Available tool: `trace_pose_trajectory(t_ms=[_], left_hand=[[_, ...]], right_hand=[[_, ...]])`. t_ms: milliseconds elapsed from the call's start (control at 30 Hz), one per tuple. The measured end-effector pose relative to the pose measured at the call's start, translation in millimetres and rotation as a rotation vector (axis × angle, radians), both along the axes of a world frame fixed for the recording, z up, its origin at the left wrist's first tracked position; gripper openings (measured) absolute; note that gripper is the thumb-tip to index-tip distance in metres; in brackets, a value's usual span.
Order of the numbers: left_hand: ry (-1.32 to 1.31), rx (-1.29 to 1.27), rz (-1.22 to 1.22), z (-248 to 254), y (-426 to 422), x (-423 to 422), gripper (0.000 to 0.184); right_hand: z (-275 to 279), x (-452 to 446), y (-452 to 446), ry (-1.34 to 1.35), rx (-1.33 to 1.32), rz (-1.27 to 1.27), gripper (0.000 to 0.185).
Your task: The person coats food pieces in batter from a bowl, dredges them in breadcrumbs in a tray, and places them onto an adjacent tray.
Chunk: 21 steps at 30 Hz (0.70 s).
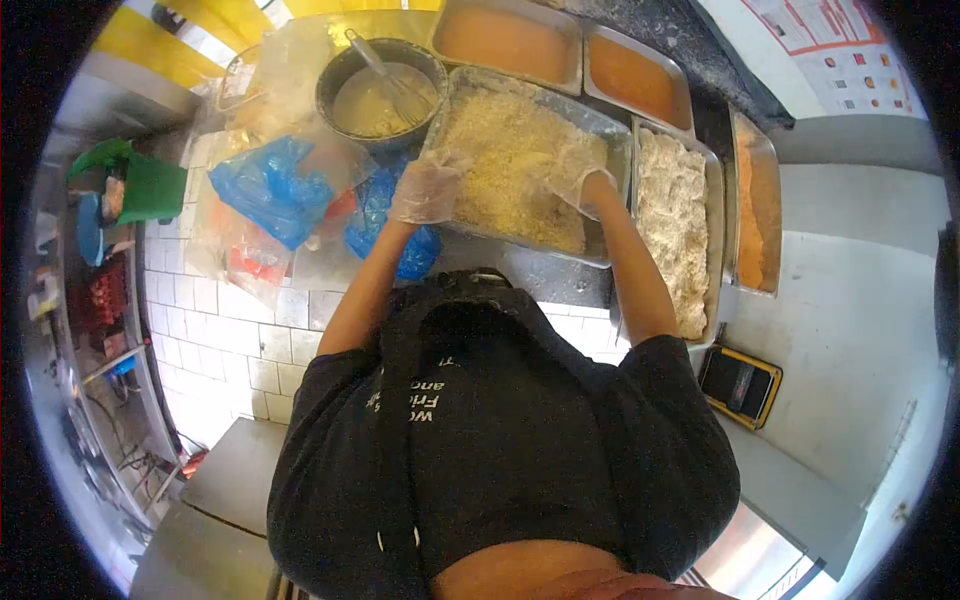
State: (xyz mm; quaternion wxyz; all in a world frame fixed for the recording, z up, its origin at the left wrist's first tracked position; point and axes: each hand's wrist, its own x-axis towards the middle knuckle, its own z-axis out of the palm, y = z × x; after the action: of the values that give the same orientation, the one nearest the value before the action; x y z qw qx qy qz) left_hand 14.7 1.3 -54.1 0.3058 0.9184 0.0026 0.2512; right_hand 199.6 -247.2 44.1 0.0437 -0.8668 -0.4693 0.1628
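Note:
A metal tray [615, 160] of pale yellow crumbs [510, 130] lies in front of me. My left hand [432, 190], in a clear plastic glove, is at the tray's left side, its fingers reaching over the rim toward the crumbs. On the right side my right hand [582, 180], gloved the same way, is inside the tray with its fingertips down among the crumbs. Blur and the crumbs hide the fingers of both hands, so their grip is unclear. A pale lump under the right fingers cannot be made out.
Behind and left stands a dark bowl [325, 95] of pale batter with a whisk [390, 80]. Trays of orange coating [505, 42] line the back. A tray of floury, lumpy pieces [672, 220] sits right. Blue plastic bags [275, 190] lie left.

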Motion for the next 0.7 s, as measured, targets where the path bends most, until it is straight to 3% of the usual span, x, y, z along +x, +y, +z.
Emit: trace_pose_trajectory(t_ms=[33,100,133,167,200,233,300,367,433,467,500,533,600,633,667,700], left_hand=[[0.001,-0.001,0.006,3,0,0,0.011],[0.157,-0.255,0.038,17,-2,-3,0.013],[0.161,-0.255,0.03,22,-2,-4,0.013],[0.166,-0.091,0.006,25,0,-4,0.011],[0.167,0.073,-0.016,27,2,-4,0.01],[0.168,0.076,-0.018,30,1,-6,0.01],[0.314,0.246,0.002,33,1,-6,0.022],[0.304,0.218,0.005,32,1,-6,0.02],[0.291,0.182,0.007,33,-2,-5,0.018],[0.332,0.374,-0.002,37,-3,-4,0.019],[0.375,0.568,-0.012,39,-3,-4,0.02],[0.378,0.566,-0.006,30,-1,-3,0.02],[0.222,-0.009,-0.013,8,2,-1,0.011],[0.226,-0.007,-0.024,4,3,-2,0.011],[0.156,0.209,-0.057,8,4,-1,0.01],[0.081,0.422,-0.084,10,5,0,0.008]], right_hand=[[34,-9,19,0.014,-0.077,-0.036,0.055],[76,-21,43,0.038,-0.158,-0.084,0.055],[89,-25,51,-0.055,-0.17,-0.098,0.055],[94,-26,54,-0.15,-0.18,-0.111,0.055],[90,-25,50,-0.148,-0.177,-0.117,0.055],[82,-21,43,-0.17,-0.098,-0.11,0.058],[67,-14,28,-0.197,-0.017,-0.091,0.061],[47,-14,6,0.014,-0.464,-0.214,0.057],[-20,-14,-17,0.314,-0.653,-0.125,0.05],[-31,-11,-19,0.304,-0.659,-0.115,0.05],[-39,-12,-20,0.508,-0.487,-0.149,0.048],[-49,-16,-23,0.713,-0.307,-0.184,0.045],[-62,-34,-28,1.115,0.083,-0.269,0.041],[-65,-43,-32,1.304,0.294,-0.315,0.039],[-48,-53,-21,1.303,0.301,-0.323,0.039],[-9,-63,3,1.341,0.482,-0.514,0.038]])
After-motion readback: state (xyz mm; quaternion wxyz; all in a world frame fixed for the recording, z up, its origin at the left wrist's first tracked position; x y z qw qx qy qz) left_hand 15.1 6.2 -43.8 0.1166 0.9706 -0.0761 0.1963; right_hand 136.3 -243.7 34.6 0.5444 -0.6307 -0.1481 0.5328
